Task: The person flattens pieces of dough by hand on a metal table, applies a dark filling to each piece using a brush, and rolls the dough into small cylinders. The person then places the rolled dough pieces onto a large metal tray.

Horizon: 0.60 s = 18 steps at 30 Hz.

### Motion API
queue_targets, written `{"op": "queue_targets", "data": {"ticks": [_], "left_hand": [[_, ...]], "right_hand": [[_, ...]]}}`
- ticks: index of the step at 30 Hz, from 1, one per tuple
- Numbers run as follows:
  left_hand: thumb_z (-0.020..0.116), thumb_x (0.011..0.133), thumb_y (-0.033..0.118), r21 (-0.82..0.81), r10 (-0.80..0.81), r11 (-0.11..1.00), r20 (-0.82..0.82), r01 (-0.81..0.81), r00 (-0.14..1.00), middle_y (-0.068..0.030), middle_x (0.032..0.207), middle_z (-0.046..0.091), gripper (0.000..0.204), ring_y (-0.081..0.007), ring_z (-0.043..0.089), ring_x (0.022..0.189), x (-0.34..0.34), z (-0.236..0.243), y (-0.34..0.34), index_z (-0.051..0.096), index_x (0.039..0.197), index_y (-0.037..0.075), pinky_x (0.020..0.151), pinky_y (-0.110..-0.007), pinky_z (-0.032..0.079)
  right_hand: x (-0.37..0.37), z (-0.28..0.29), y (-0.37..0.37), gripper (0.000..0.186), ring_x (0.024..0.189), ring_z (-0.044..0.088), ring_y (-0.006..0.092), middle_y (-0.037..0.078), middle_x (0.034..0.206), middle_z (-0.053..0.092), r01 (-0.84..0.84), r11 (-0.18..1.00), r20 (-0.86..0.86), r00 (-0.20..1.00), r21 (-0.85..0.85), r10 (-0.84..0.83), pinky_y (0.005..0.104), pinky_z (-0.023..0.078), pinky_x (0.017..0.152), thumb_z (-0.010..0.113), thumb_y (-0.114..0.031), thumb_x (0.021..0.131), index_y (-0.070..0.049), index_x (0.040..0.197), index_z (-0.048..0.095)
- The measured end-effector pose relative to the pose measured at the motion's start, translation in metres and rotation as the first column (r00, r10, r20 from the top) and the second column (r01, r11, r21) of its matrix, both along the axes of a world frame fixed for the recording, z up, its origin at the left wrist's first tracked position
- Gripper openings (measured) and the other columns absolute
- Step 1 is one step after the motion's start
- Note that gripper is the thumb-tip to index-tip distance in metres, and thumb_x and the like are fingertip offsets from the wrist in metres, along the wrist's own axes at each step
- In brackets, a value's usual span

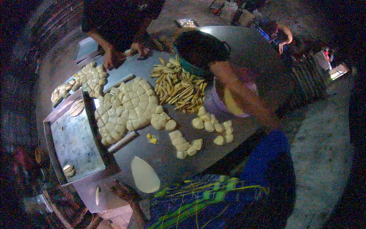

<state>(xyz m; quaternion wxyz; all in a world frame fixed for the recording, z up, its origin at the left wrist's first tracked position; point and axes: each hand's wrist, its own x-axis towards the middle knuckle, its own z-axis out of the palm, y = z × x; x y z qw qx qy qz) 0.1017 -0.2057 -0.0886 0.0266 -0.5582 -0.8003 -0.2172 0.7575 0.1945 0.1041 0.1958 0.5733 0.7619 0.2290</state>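
My left hand point(121, 191) rests on the near edge of the metal table point(164, 152), fingers apart, holding nothing. Just right of it lies a flattened pale oval of dough point(145, 175). My right forearm point(248, 97) reaches out of a blue sleeve across a bowl of yellow batter point(230, 103). Its hand is lost against a dark round shape point(200, 47), so I cannot tell its grip. Cut dough cubes point(185, 143) and small dough balls point(211, 124) lie between my arms.
Scored round dough slabs point(127, 107) and a pile of yellowish fried sticks point(179, 87) fill the table's middle. A steel tray point(76, 141) sits at the left. Another person's hands point(114, 59) work dough at the far side. The surroundings are dark.
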Motion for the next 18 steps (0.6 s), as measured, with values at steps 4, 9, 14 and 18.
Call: {"op": "queue_targets", "data": {"ticks": [4,9,14,18], "left_hand": [[0.036,0.108,0.024,-0.020,0.003,1.000,-0.157,-0.006,0.988,-0.0295,0.162,0.023,0.044,-0.0453,0.027,0.147,0.008,0.020,0.007,0.054,0.137,-0.004,0.120,-0.054,0.023],[0.037,0.108,0.026,-0.025,0.032,0.999,0.037,-0.031,0.999,-0.0286,0.162,0.022,0.044,-0.0460,0.027,0.147,0.025,0.053,0.018,0.056,0.132,-0.005,0.121,-0.055,0.021],[0.039,0.108,0.028,-0.049,0.073,0.996,0.023,-0.072,0.997,-0.0261,0.163,0.022,0.044,-0.0456,0.028,0.147,0.007,0.020,0.008,0.057,0.130,-0.005,0.120,-0.054,0.023],[0.040,0.108,0.028,0.058,0.050,0.996,0.194,-0.063,0.980,-0.0250,0.164,0.022,0.044,-0.0444,0.027,0.147,0.020,0.035,0.014,0.058,0.129,-0.005,0.120,-0.053,0.024]], "right_hand": [[-0.037,-0.025,-0.038,0.017,0.079,0.071,0.0350,0.016,0.091,0.072,0.154,0.976,-0.154,0.979,0.155,-0.130,0.0469,0.059,0.069,0.060,-0.013,0.085,-0.004,0.095,0.071],[-0.056,-0.042,-0.077,0.021,0.092,0.068,0.0344,0.015,0.099,0.070,0.113,0.850,-0.298,0.953,0.515,0.054,0.0501,0.056,0.077,0.058,-0.012,0.089,-0.004,0.104,0.070],[-0.091,-0.013,-0.097,0.027,0.096,0.065,0.0343,0.015,0.105,0.067,0.466,0.841,-0.561,0.788,0.276,-0.253,0.0521,0.053,0.077,0.055,-0.013,0.092,-0.006,0.114,0.069],[-0.086,-0.012,-0.112,0.023,0.093,0.066,0.0364,0.016,0.097,0.067,0.436,0.808,-0.583,0.800,0.397,-0.145,0.0526,0.054,0.072,0.059,-0.010,0.089,-0.007,0.110,0.069]]}}
